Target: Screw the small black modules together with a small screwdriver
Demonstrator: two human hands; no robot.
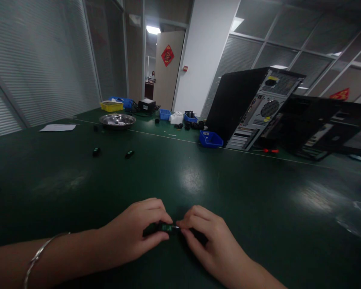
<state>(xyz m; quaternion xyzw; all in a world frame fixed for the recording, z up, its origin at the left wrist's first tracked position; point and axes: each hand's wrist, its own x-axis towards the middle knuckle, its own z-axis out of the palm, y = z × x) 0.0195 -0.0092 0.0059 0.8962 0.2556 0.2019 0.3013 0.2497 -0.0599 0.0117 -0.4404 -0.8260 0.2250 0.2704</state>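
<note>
A shiny round metal dish (117, 121) sits beyond a white paper sheet (58, 127); a blue plastic bin (211, 139) stands beside a black computer tower (252, 106).

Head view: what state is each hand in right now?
Left hand: closed, finger and thumb holding a black block.
Right hand: closed, fingertips pinching a metal piece at the block's end.

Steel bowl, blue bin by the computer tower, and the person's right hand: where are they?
Steel bowl (118, 127): head view, its front wall.
Blue bin (211, 141): head view, its front part.
Right hand (215, 237): head view, back of the hand.
</note>
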